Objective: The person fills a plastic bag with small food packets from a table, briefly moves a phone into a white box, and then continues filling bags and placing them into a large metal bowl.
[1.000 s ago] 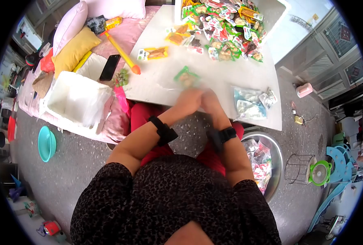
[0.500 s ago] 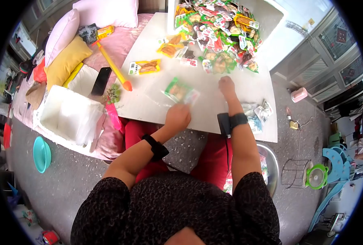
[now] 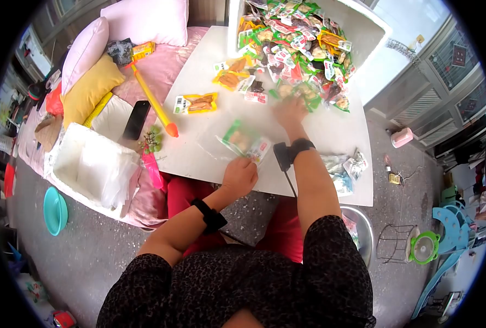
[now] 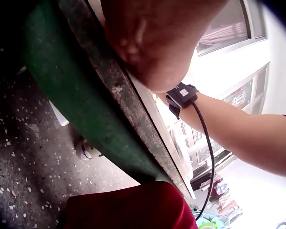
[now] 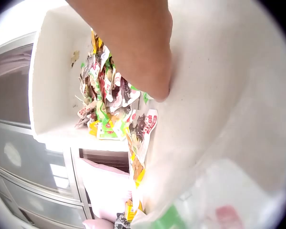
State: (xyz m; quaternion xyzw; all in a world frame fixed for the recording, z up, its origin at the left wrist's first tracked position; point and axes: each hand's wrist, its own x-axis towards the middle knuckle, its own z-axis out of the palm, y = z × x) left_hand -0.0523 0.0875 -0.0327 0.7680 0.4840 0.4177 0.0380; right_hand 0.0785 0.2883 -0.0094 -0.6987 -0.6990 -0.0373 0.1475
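My left hand (image 3: 240, 176) is at the table's front edge with curled fingers, pinching the near end of a clear plastic bag (image 3: 213, 139). A green-edged snack packet (image 3: 238, 136) with pale pieces lies in that bag. My right hand (image 3: 291, 116) reaches forward over the white table (image 3: 188, 156), blurred, its fingers spread at a green snack packet (image 3: 305, 93) by the front of the heap. In the right wrist view the right hand (image 5: 143, 57) comes down beside the heap, its fingertips hidden. The left wrist view shows only the underside of the left hand (image 4: 148, 43).
A white foam box (image 3: 371, 41) on its side spills many snack packets (image 3: 292, 49). Yellow packets (image 3: 196, 103) lie to the left, silvery packets (image 3: 355, 164) to the right. An open foam box (image 3: 92, 164), a phone (image 3: 137, 120) and a yellow stick (image 3: 150, 98) rest on the bed.
My hands were together at the table edge and have parted. The right went out to the right, then inward to the green packets; the left stayed by the bag, which now lies flatter on the table.
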